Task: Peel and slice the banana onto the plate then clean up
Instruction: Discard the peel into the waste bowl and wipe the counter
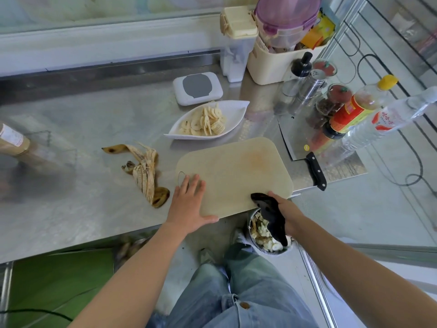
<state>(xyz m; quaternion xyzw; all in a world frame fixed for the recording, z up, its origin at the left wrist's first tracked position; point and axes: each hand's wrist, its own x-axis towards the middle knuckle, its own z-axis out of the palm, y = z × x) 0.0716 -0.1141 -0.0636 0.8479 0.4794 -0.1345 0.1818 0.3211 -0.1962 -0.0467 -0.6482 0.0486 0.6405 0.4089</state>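
Left hand (189,204) lies flat on the board (236,171), fingers spread. Right hand (287,213) grips a dark cloth (272,216) at the board's near edge, above the bin (248,233). Slices (205,121) sit on the plate (236,107); the peel (144,171) lies left of the board.

Pale banana slices (204,123) heaped in white leaf-shaped plate (236,107) on tabletop (94,119). Brown-spotted peel (144,171) splayed open, inner side up, left of beige cutting board (236,171), apart from it.
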